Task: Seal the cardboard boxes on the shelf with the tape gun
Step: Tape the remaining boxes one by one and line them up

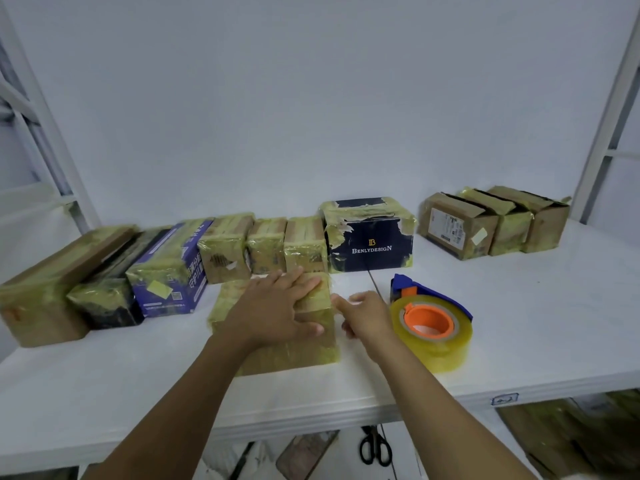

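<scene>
A small cardboard box [294, 351] wrapped in yellowish tape lies on the white shelf [519, 323] in front of me. My left hand [277, 306] lies flat on its top, fingers straight and spread. My right hand [363, 315] is just right of the box, fingers loosely extended toward its right side; I cannot tell whether they touch it. The tape gun [431, 318], blue with an orange hub and a thick roll of clear yellowish tape, rests on the shelf right beside my right wrist, held by neither hand.
A row of taped boxes lines the back: brown and dark ones at left [45, 289], a purple one [169, 271], three small ones [266, 244], a navy printed box [372, 237], three brown ones at right [491, 223]. Scissors [374, 448] lie below the shelf.
</scene>
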